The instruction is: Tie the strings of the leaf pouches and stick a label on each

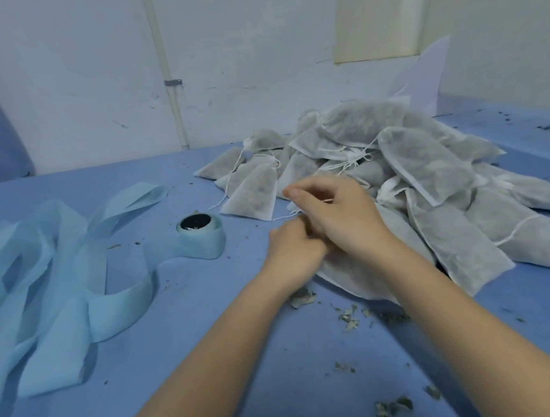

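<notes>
1. Leaf pouch [366, 277]: lies on blue table [214, 363], under both hands, beside pouch heap [413, 169].
2. Right hand [337, 216]: fingers curled, pinching white string [295, 212].
3. Left hand [295, 246]: fingers curled against the right; contents hidden.

Two bare forearms enter from the bottom edge, no sleeves in view. Left hand [292, 248] and right hand [335, 214] both bare: no gloves, rings, watch or wristband. Short, unpainted nail visible on one right fingertip. Nothing else of the body shows.
</notes>
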The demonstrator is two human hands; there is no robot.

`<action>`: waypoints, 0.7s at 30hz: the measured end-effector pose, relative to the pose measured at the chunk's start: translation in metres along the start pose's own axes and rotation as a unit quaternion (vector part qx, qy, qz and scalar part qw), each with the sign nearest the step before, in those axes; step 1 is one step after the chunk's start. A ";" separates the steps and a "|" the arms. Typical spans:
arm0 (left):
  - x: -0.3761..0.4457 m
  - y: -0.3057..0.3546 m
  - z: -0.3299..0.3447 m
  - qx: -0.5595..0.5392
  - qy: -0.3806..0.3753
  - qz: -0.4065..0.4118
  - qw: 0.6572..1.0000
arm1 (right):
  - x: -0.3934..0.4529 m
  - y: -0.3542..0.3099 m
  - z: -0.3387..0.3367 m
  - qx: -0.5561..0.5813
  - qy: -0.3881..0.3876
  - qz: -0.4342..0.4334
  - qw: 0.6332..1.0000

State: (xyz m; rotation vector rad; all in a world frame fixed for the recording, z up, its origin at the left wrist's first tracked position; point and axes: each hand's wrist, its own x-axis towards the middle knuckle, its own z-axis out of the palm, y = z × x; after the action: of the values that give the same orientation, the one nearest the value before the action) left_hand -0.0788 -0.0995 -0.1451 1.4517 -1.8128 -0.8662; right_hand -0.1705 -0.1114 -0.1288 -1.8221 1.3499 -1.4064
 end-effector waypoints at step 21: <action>-0.018 -0.034 -0.045 0.047 0.290 -0.018 0.956 | 0.002 0.021 0.011 -0.145 -0.039 0.105 0.983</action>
State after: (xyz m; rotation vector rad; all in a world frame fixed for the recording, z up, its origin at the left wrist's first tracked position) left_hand -0.0195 -0.0916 -0.1489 1.5932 -1.3956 -0.3140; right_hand -0.1692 -0.1235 -0.1492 -1.8227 1.7218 -1.0642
